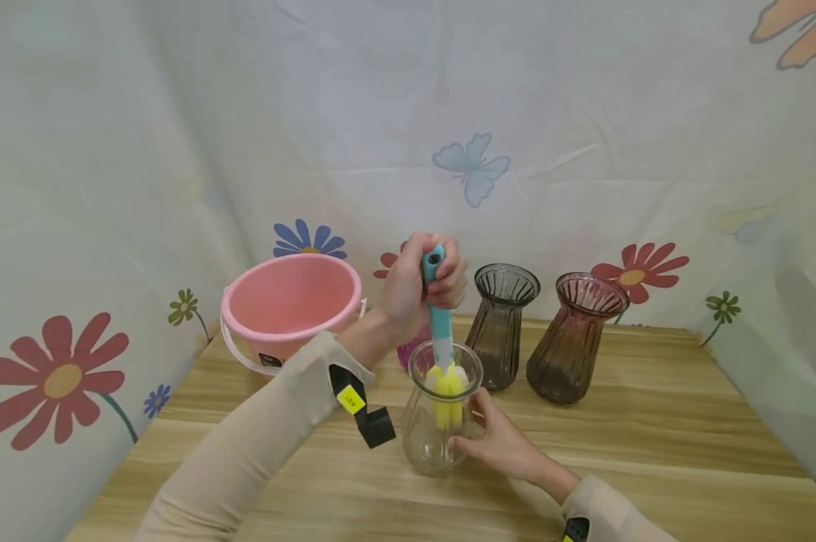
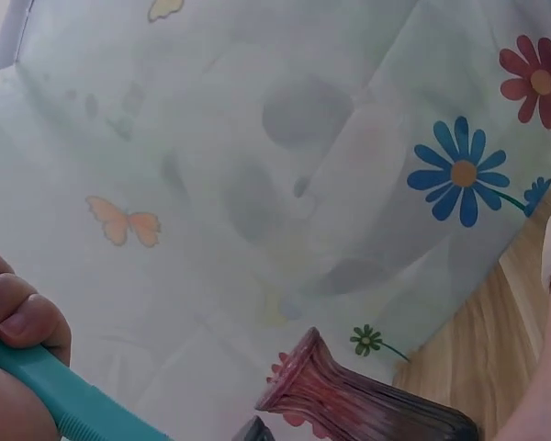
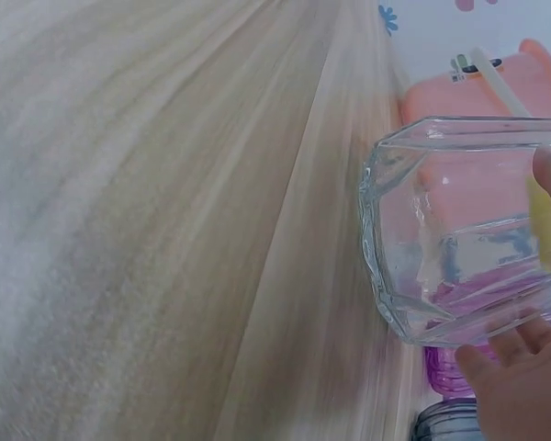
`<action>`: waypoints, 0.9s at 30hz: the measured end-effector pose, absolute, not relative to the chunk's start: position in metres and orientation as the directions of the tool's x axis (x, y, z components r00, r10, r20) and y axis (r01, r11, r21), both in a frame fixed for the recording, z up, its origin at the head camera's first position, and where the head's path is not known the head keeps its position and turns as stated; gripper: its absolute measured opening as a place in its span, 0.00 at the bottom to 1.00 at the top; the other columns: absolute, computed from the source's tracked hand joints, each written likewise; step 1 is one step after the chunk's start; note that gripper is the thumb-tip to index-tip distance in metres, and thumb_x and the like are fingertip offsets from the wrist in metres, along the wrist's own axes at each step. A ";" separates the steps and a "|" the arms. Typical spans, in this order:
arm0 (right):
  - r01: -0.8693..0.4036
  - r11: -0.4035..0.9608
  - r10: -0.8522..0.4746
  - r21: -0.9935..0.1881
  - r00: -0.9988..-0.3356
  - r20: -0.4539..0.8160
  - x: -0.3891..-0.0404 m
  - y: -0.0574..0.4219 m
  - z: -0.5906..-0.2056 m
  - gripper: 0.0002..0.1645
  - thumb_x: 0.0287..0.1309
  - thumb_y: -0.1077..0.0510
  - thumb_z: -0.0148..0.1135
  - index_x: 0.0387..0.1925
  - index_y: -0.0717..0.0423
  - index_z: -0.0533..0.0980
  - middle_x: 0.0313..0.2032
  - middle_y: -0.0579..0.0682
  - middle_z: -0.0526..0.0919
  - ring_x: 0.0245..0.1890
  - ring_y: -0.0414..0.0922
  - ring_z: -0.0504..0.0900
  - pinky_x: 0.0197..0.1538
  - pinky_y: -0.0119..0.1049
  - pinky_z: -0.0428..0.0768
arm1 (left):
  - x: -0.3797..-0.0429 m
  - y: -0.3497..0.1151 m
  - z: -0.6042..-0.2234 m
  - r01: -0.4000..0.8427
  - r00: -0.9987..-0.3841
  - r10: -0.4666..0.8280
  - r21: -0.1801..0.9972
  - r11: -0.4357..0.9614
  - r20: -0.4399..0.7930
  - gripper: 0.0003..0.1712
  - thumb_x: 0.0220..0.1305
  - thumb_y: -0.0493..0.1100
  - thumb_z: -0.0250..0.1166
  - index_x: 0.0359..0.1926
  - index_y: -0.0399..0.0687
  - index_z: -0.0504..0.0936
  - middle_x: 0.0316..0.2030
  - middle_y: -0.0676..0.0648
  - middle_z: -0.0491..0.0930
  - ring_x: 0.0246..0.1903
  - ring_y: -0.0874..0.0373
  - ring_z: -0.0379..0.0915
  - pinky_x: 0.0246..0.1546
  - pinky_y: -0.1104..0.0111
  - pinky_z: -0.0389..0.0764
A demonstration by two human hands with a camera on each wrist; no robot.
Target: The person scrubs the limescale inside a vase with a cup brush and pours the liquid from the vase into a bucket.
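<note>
My left hand (image 1: 404,290) grips the teal handle of a bottle brush (image 1: 440,324), thumb side up. The brush's yellow and white sponge head (image 1: 449,384) is inside a clear glass vase (image 1: 424,448), just below its rim. Around the vase's right side, my right hand (image 1: 506,444) holds it with thumb in front and fingers behind. In the right wrist view, the vase's thick base (image 3: 375,239) faces left, with the thumb and fingers on opposite sides of the glass. Only part of the teal handle (image 2: 92,400) shows in the left wrist view.
A pink bucket (image 1: 293,297) with a white handle stands at the left. Behind the clear vase are a grey glass vase (image 1: 496,346) and a reddish-brown one (image 1: 567,354). A purple glass piece (image 3: 450,367) is partly hidden. Floral cloth surrounds the wooden table (image 1: 618,459).
</note>
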State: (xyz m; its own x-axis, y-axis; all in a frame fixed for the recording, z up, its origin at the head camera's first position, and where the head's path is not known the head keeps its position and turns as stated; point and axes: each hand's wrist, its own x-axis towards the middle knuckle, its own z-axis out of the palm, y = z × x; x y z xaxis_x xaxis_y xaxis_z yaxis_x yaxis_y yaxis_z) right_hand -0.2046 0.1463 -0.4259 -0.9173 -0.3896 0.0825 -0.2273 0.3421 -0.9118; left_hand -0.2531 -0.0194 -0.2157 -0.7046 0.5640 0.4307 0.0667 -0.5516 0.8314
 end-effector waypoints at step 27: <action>-0.140 0.375 -0.269 -0.916 -0.963 0.037 -0.203 0.138 -0.425 0.49 0.41 0.58 0.73 0.63 0.53 0.56 0.58 0.57 0.61 0.60 0.55 0.63 0.61 0.50 0.66 | -0.252 -0.007 -0.274 -0.002 -0.698 0.621 0.866 -0.500 0.357 0.20 0.61 0.43 0.31 0.12 0.47 0.55 0.08 0.54 0.52 0.08 0.61 0.44 0.11 0.68 0.46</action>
State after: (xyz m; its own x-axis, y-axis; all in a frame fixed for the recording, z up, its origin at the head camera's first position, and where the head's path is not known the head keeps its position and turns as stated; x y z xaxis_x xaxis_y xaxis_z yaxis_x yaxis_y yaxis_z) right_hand -0.2034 0.1384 -0.4250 -0.9625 -0.2686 0.0369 -0.1398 0.3750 -0.9164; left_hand -0.2515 -0.0068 -0.2741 -0.6981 0.6207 0.3570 -0.0020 -0.5002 0.8659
